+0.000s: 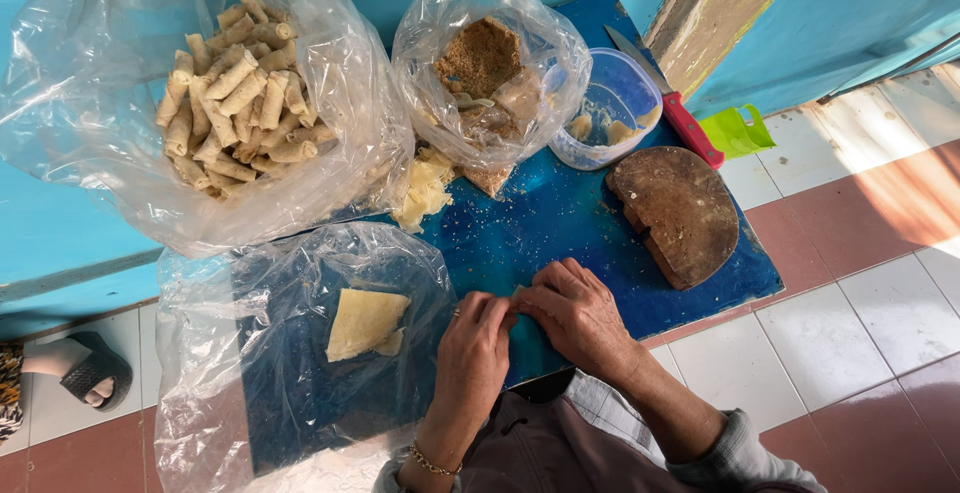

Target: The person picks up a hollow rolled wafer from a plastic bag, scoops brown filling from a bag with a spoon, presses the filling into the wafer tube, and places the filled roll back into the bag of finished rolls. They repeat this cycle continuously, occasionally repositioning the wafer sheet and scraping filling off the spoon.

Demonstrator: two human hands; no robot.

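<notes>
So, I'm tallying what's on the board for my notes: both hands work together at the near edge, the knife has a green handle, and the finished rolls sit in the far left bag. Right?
Not quite. In the head view the knife has a red handle; the green thing beside it is a separate plastic piece. The rest holds: left hand and right hand meet at the board's near edge, and the rolls fill the far left bag.

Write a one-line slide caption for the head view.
Both hands, left hand and right hand, pinch a small wrapper over a blue board, beside a bag of finished rolls.

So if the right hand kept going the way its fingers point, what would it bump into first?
The right hand points left, so it meets the left hand at once; their fingertips already touch over the blue board. Beyond lies the folded wrapper, probably.
</notes>
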